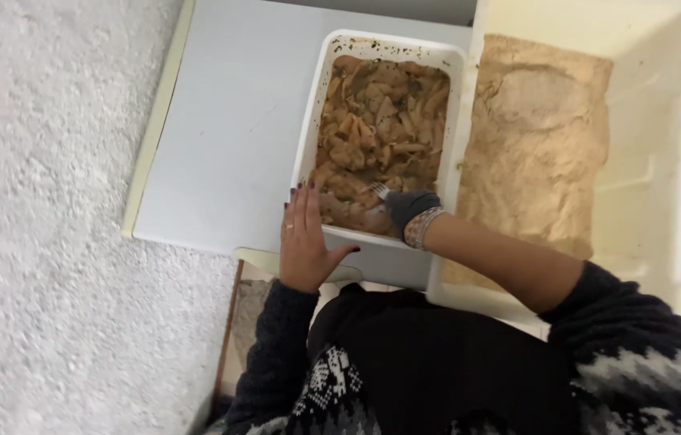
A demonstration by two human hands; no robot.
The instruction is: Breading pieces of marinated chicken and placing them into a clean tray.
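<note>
White rectangular plastic tub (314, 121) sits on a pale grey tabletop (227, 145), filled with tan, wet-looking marinated meat pieces (380, 121). They look soft, slick and floppy, so piercing suits them better than pinching. The left hand (306, 242) lies flat with fingers spread, bracing the tub's near rim. The right hand (409, 211), in a dark glove, appears clenched around a metal fork (380, 191) whose tines press into the meat. Beside it, a large cream bin (654, 161) holds dry beige breadcrumb-like coating (534, 137).
</note>
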